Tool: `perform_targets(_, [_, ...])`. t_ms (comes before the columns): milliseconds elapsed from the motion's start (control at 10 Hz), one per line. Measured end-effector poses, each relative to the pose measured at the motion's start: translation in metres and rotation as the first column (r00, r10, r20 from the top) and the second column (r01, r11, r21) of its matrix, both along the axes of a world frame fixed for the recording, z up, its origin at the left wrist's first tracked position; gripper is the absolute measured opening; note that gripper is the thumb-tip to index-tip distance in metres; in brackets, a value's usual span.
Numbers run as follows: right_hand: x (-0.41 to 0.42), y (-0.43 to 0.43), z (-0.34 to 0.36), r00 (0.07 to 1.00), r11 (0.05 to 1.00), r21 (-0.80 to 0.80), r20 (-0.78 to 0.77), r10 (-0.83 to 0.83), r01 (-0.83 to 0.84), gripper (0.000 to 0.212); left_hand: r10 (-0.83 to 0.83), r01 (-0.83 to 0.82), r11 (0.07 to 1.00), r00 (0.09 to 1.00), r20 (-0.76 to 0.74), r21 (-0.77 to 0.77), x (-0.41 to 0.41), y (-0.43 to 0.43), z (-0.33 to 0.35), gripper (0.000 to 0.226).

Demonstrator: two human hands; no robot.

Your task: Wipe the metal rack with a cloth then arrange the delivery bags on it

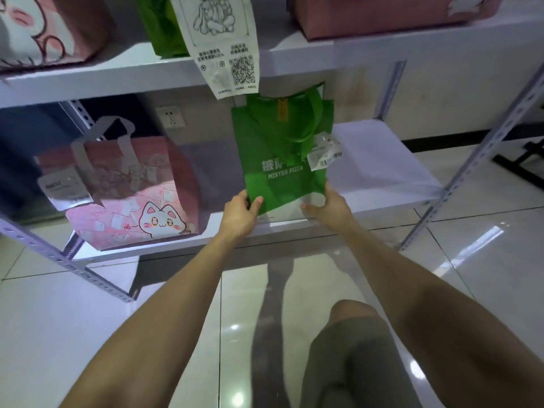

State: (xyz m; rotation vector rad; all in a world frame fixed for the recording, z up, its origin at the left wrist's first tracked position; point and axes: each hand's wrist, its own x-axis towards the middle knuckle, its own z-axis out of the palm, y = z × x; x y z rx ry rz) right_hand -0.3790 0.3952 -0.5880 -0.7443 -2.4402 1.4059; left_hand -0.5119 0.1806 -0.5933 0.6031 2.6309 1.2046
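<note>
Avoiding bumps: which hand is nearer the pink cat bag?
Left. The left hand sits right of the pink cat bag; the right hand is farther, across the green bag.

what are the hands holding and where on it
The green Mister Pizza bag: left hand pinches its lower left corner, right hand its lower right corner.

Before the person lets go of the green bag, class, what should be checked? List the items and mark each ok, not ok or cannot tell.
1. Left hand grips the green bag at its lower left corner: ok.
2. Right hand grips its lower right corner: ok.
3. Bag's bottom rests on the lower shelf: cannot tell, the hands hide it.
4. Green bag stands apart from the pink cat bag: ok.
5. Shelf surface wiped clean: cannot tell.
</note>
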Motion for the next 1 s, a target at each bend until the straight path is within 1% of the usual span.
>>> perform_targets(100, [-0.024, -0.023, -0.001, 0.997, 0.997, 0.040, 0.031, 0.067, -0.068, 0.073, 0.085, -0.083, 0.996, 0.995, -0.058, 0.040, 0.009, -0.030, -0.010, 0.031])
perform_targets(200, [-0.042, -0.041, -0.005, 0.995, 0.989, 0.109, 0.041, 0.096, -0.100, 0.061, 0.130, -0.130, 0.991, 0.990, -0.058, 0.003, 0.001, -0.056, -0.009, 0.044])
perform_targets(300, [-0.046, -0.046, -0.010, 0.999, 0.994, 0.102, 0.024, 0.044, -0.046, 0.050, 0.168, -0.174, 0.983, 0.982, -0.090, -0.057, -0.008, -0.066, -0.008, 0.052])
perform_targets(400, [-0.042, -0.044, -0.018, 0.998, 0.987, 0.156, 0.056, 0.023, -0.032, 0.048, 0.177, -0.182, 0.982, 0.981, -0.085, -0.049, -0.006, -0.067, -0.011, 0.053])
perform_targets(500, [-0.037, -0.044, -0.023, 0.998, 0.985, 0.168, 0.067, 0.015, -0.026, 0.048, 0.178, -0.180, 0.984, 0.981, -0.073, -0.018, 0.001, -0.068, -0.013, 0.051])
perform_targets(600, [-0.034, -0.046, -0.023, 0.997, 0.985, 0.169, 0.076, 0.014, -0.027, 0.048, 0.153, -0.155, 0.988, 0.985, -0.082, -0.024, 0.003, -0.072, -0.010, 0.051])
perform_targets(700, [-0.030, -0.051, -0.017, 0.997, 0.988, 0.151, 0.080, 0.021, -0.033, 0.051, 0.131, -0.134, 0.990, 0.989, -0.061, -0.037, 0.004, -0.078, -0.008, 0.054])
perform_targets(800, [-0.027, -0.054, -0.014, 0.996, 0.993, 0.114, 0.077, 0.033, -0.041, 0.050, 0.107, -0.110, 0.993, 0.993, -0.048, -0.048, 0.001, -0.083, -0.008, 0.052])
perform_targets(900, [-0.022, -0.056, -0.007, 0.996, 0.995, 0.092, 0.087, 0.021, -0.029, 0.054, 0.103, -0.105, 0.994, 0.994, -0.046, -0.044, 0.002, -0.085, 0.001, 0.049])
perform_targets(1000, [-0.012, -0.058, -0.006, 0.997, 0.997, 0.050, 0.042, -0.062, 0.060, 0.060, 0.098, -0.098, 0.995, 0.995, -0.002, 0.030, 0.001, -0.094, 0.002, 0.049])
